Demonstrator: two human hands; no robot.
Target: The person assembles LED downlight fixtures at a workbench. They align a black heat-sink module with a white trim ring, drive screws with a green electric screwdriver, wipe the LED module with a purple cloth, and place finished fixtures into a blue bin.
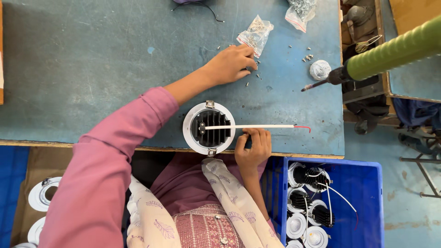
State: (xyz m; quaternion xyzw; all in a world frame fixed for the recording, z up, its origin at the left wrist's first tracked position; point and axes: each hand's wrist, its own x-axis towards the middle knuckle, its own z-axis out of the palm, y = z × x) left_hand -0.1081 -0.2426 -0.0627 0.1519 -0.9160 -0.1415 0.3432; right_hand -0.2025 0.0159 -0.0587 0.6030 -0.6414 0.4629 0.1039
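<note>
A round white downlight housing (209,128) with a black finned heat sink lies face down near the front edge of the blue-grey table (92,69). A white sleeved cable (250,126) with a red tip runs from it to the right. My right hand (253,147) rests on the table just below the cable, fingers curled, touching it. My left hand (231,63) reaches far across the table and pinches at small loose screws (253,76) beside a clear plastic bag of screws (255,34).
A green-handled powered screwdriver (386,57) hangs at the right, tip pointing left. A blue crate (363,183) at lower right holds several similar downlights. More white fittings (41,195) lie at lower left. Another screw bag (301,11) and a white roll (319,70) sit far right.
</note>
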